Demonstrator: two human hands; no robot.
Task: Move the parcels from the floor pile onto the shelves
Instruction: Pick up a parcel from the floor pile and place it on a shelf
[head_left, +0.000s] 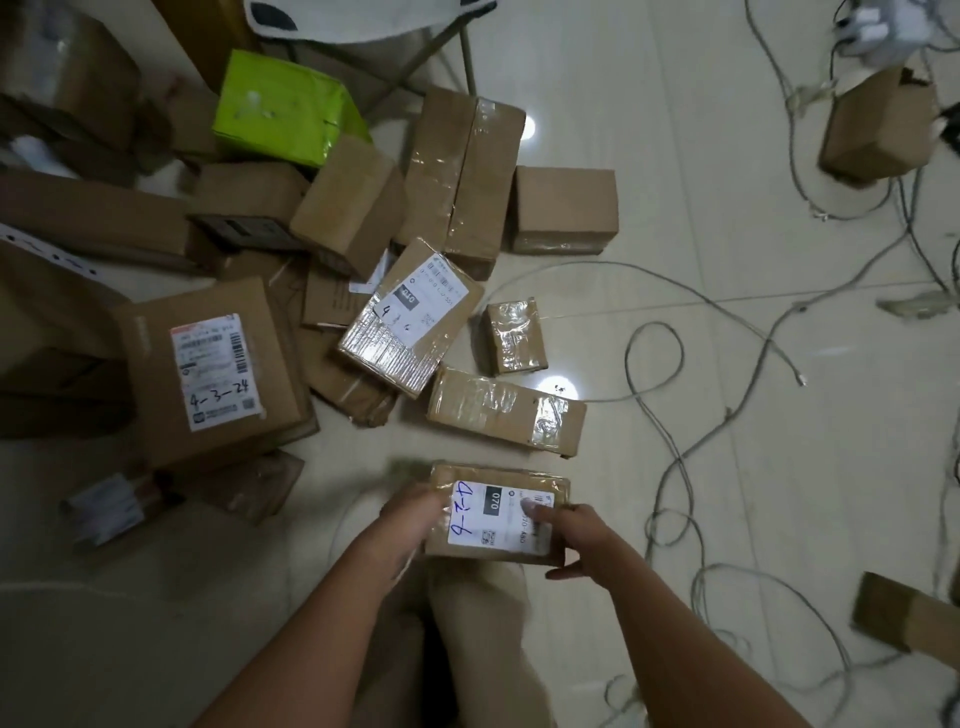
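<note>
As the labelled parcel (498, 519) lies now: lower centre of the frame, near the floor pile (249, 332) at left.
Left hand (410, 522): fingers grip its left edge, blurred.
Right hand (571, 538): thumb on the label, fingers round the right edge.
Advice: hold both edges firmly, lift level, mind the cables (628, 364) underfoot.

The big box (208, 374) has "4-3-24" handwritten on its label. The held parcel (498, 519) has "070" printed on its label. The taped parcel (410, 317) shows "070" and a handwritten "4".

Blurry left hand (411, 522); edge-cropped corner box (905, 618)
</note>
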